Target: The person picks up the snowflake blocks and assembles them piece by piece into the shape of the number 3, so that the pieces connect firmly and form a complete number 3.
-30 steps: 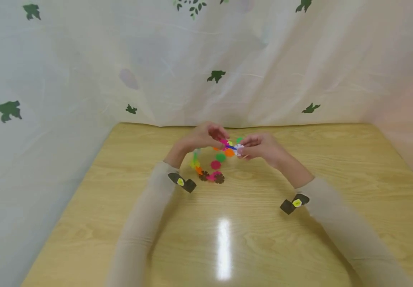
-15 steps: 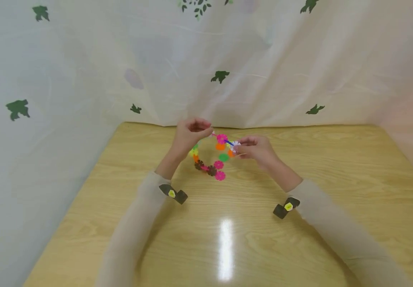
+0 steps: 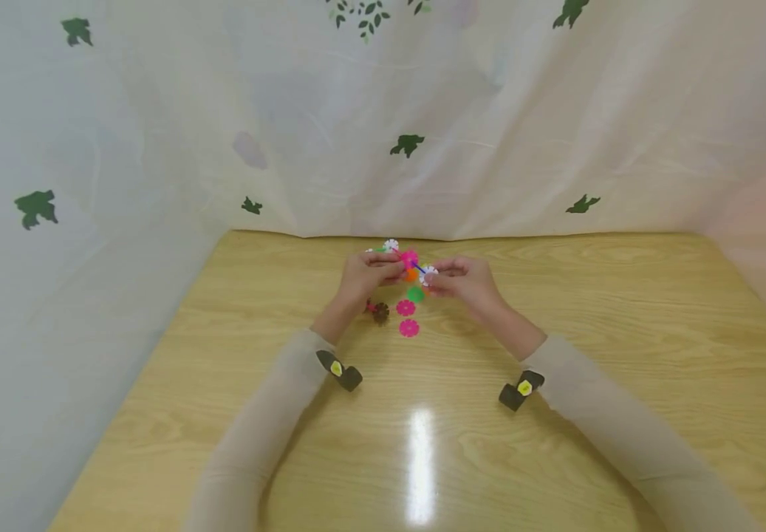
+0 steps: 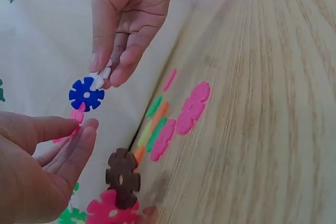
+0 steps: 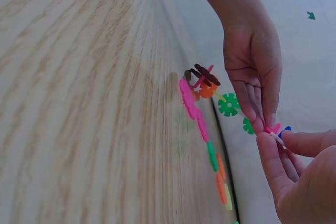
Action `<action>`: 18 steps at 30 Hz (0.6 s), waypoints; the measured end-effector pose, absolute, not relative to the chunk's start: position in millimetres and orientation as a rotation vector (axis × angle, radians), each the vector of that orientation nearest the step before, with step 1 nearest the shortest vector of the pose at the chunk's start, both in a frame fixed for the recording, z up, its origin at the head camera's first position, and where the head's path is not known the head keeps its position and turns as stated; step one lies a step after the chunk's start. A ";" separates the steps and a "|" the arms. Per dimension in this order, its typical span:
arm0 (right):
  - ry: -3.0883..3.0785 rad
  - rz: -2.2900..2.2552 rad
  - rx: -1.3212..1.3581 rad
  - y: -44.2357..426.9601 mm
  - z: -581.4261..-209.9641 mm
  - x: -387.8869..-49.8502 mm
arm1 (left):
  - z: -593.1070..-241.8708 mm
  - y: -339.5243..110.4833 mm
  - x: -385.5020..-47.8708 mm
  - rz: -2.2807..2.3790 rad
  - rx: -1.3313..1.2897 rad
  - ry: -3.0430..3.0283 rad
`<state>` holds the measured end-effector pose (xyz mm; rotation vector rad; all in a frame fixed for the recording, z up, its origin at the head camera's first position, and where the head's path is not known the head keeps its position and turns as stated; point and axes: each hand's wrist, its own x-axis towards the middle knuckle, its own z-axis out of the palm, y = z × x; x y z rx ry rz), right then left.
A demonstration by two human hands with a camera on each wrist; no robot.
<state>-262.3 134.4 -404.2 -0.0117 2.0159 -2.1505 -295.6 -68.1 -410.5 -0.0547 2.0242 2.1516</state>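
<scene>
Both hands hold a chain of notched plastic discs above the table. My left hand (image 3: 366,281) pinches a pink disc (image 4: 77,115) between thumb and fingers. My right hand (image 3: 472,284) pinches a white disc (image 3: 428,275) at the chain's end. Between them a blue disc (image 4: 86,95) is slotted into the pink one and the white one. Another white disc (image 3: 391,245) shows beyond my left fingers. The chain's other end hangs below my left hand, with a brown disc (image 4: 122,171) and a pink piece (image 4: 110,208); that hand partly hides it in the head view.
Loose discs lie on the wooden table (image 3: 555,443) under the hands: two pink, a green one (image 3: 415,294), and orange and yellow ones behind. The nearest is a pink disc (image 3: 408,327). A pale curtain (image 3: 476,185) closes off the far edge.
My left hand moved left along the chain, then came back right to the pink disc. The hanging brown end swung left. My right hand kept the white disc and shifted slightly left.
</scene>
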 end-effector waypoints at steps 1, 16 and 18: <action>2.017 -2.148 -0.013 133.8 -404.9 -262.0 | -411.4 -67.5 -296.6 2.153 -0.069 2.018; 2.236 -1.678 -0.306 137.0 -407.6 -257.5 | -406.3 -93.6 -320.2 1.889 0.020 2.049; 2.270 -1.597 -0.363 138.3 -407.6 -257.3 | -404.9 -97.0 -323.8 1.845 0.041 2.067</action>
